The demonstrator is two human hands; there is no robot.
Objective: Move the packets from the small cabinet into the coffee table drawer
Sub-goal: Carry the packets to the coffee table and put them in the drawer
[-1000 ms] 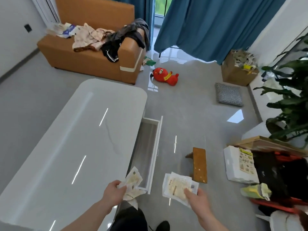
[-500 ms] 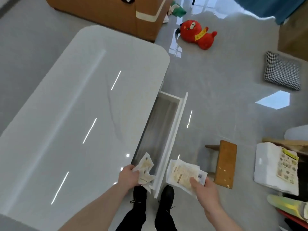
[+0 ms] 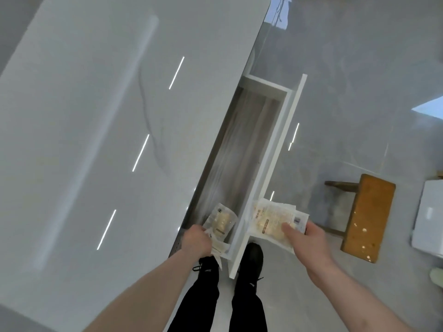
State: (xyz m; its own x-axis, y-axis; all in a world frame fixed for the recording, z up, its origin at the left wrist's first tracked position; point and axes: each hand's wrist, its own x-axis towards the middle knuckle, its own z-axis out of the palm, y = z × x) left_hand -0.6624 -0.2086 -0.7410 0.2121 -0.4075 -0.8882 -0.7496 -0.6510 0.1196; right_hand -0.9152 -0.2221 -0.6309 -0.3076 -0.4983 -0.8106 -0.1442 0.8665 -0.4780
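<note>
A glossy white coffee table has its white, wood-bottomed drawer pulled open. Over the drawer's near end, the left hand grips crumpled clear packets; beside its front edge, the right hand holds flat pale packets.

Packets, seemingly above open drawer

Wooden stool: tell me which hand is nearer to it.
Right. The right hand, gripping packets, is just beyond the drawer front, toward the wooden stool. The left hand holds packets over the drawer, farther away.
</note>
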